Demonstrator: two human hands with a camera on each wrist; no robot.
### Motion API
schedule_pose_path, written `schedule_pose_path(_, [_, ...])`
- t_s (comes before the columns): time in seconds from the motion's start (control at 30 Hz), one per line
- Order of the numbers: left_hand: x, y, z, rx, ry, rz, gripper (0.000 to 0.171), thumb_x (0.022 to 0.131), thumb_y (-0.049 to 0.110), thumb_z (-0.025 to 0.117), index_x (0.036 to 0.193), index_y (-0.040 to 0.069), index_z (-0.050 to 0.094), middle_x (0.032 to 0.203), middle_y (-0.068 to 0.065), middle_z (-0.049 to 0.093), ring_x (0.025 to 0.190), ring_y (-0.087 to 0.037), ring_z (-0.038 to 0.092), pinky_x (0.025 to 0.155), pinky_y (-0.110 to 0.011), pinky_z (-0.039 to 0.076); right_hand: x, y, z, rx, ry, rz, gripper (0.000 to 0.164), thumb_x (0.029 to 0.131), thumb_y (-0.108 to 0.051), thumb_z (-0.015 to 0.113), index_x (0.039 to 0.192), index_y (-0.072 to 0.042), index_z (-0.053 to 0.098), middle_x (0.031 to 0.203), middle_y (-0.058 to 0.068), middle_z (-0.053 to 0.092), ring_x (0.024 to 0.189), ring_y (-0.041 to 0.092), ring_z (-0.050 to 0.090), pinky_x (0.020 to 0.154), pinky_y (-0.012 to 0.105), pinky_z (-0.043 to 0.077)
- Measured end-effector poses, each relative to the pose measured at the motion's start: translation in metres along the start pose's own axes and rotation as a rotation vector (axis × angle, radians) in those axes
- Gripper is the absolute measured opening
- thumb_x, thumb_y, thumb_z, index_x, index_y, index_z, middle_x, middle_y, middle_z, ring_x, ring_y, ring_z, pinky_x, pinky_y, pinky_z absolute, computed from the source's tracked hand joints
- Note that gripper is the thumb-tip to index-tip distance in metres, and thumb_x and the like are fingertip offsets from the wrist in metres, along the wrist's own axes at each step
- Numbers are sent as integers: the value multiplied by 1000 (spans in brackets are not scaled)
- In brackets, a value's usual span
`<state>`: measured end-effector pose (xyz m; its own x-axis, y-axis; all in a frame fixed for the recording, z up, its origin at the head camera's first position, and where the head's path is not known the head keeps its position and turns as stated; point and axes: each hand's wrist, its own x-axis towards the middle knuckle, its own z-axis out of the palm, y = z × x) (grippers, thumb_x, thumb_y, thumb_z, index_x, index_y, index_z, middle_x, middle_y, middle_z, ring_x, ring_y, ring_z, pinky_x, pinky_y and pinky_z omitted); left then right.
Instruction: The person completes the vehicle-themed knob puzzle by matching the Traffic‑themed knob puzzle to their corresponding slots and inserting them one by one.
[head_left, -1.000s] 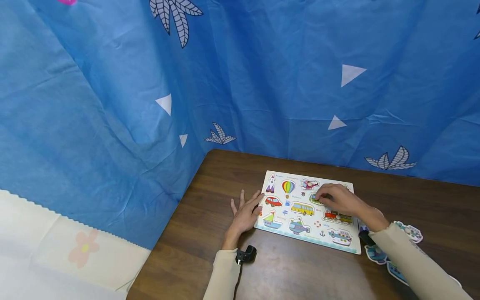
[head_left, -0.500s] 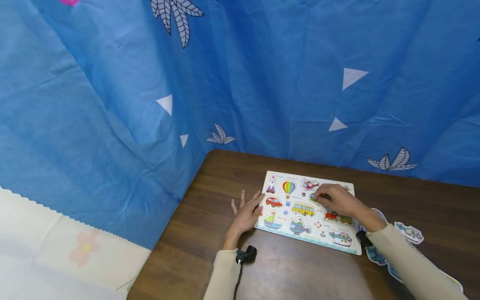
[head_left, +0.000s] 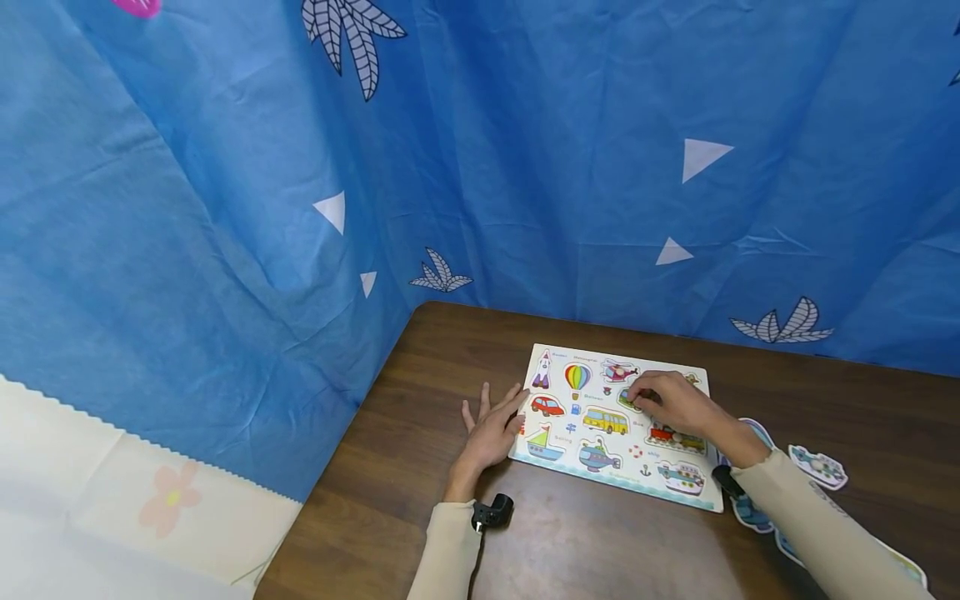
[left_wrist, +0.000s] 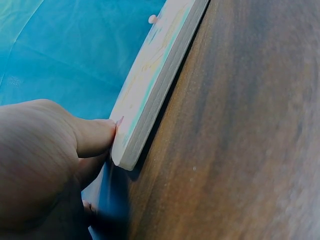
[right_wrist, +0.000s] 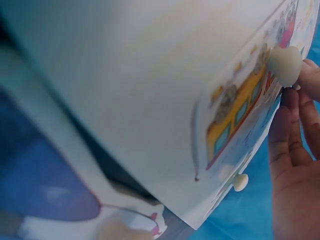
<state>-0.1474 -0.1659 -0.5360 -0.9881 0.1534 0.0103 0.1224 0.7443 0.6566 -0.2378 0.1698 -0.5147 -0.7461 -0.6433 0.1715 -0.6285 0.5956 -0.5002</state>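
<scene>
A white knob puzzle board (head_left: 622, 481) with printed vehicles lies on the brown table. My left hand (head_left: 491, 429) rests at its left edge, fingers spread, the thumb on the board's face near the corner in the left wrist view. My right hand (head_left: 678, 404) is over the upper right part, with thumb and forefinger pinching a small green puzzle piece (head_left: 626, 400), partly hidden by the fingers. Close by sit the train piece (head_left: 675, 437), the yellow bus (head_left: 606, 420) and the helicopter (head_left: 618, 372). In the right wrist view, a pale knob (right_wrist: 285, 65) overlaps the fingertips.
Several loose puzzle pieces (head_left: 819, 467) lie right of the board, partly under the right forearm (head_left: 810, 508). Blue patterned cloth (head_left: 510, 167) hangs behind and left of the table (head_left: 600, 546). A black wrist camera (head_left: 492, 511) is strapped on the left wrist.
Both hands keep nearly the same places. The right fingers stay at the green piece with only slight shifts; the right forearm moves a little, uncovering more of a loose piece beside the board.
</scene>
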Motion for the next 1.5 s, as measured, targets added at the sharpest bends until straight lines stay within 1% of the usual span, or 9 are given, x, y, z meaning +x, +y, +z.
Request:
schedule_pose_path(0.2, [1, 0, 2, 0, -10, 0, 46, 105, 23, 50, 151, 23, 47, 160, -1, 39, 154, -44, -2, 110, -75, -11, -2, 1, 1, -4, 1, 15, 12, 88, -3, 73, 95, -13, 74, 90, -3, 70, 74, 4, 51, 67, 25, 47])
schedule_pose_path(0.37, [2, -1, 1, -6, -11, 10, 46, 105, 24, 49, 151, 22, 47, 160, -1, 39, 154, -44, -2, 110, -75, -12, -2, 0, 2, -8, 13, -7, 14, 88, 0, 71, 94, -13, 73, 88, -6, 68, 73, 3, 50, 66, 25, 46])
schedule_pose_path(0.57, [1, -2, 1, -1, -13, -3, 47, 105, 24, 49, 152, 24, 45, 161, 2, 37, 154, -43, -4, 110, -73, -14, -2, -2, 0, -5, 2, -31, 12, 90, -3, 71, 98, -11, 72, 90, -3, 67, 75, 3, 51, 68, 27, 47])
schedule_pose_path(0.8, [0, 0, 2, -13, -11, 1, 46, 105, 23, 49, 152, 22, 47, 160, 1, 38, 154, -44, -3, 110, -75, -12, -9, -4, -11, -12, -59, 35, 23, 88, -8, 74, 111, -11, 72, 99, -3, 69, 80, 8, 53, 71, 27, 47])
schedule_pose_path(0.87, [0, 0, 2, -13, -12, -5, 46, 105, 23, 49, 152, 23, 47, 160, 1, 38, 154, -44, -3, 110, -74, -13, -12, -4, -14, -13, -47, 44, 25, 88, -7, 74, 113, -10, 72, 103, -1, 70, 83, 10, 56, 73, 28, 49])
schedule_pose_path(0.97, [0, 0, 1, -4, -12, -6, 46, 105, 24, 49, 152, 23, 46, 160, 1, 38, 154, -44, -2, 110, -74, -12, -18, -3, -18, -8, 5, 17, 27, 87, -3, 74, 114, -8, 71, 107, 3, 71, 86, 12, 60, 75, 32, 53])
schedule_pose_path(1.13, [1, 1, 1, 3, -15, -11, 47, 105, 25, 49, 152, 25, 46, 161, 3, 37, 154, -43, -3, 111, -74, -12, -30, -1, -28, -19, 57, -7, 27, 86, 0, 74, 112, -7, 72, 106, 5, 72, 86, 13, 61, 74, 33, 55])
schedule_pose_path(1.3, [2, 0, 1, -1, -12, -13, 47, 105, 24, 49, 152, 25, 46, 161, 4, 37, 154, -42, -3, 111, -73, -13, -43, 3, -35, -43, 56, 10, 26, 86, -1, 74, 111, -9, 73, 105, 1, 72, 84, 6, 58, 74, 32, 54])
schedule_pose_path(1.5, [1, -2, 0, -7, -8, -3, 46, 105, 25, 49, 152, 24, 46, 160, 2, 38, 154, -44, -3, 110, -74, -13, -62, 11, -40, -55, 94, -16, 27, 84, 0, 76, 108, -10, 73, 102, -1, 71, 81, 0, 54, 64, 25, 48])
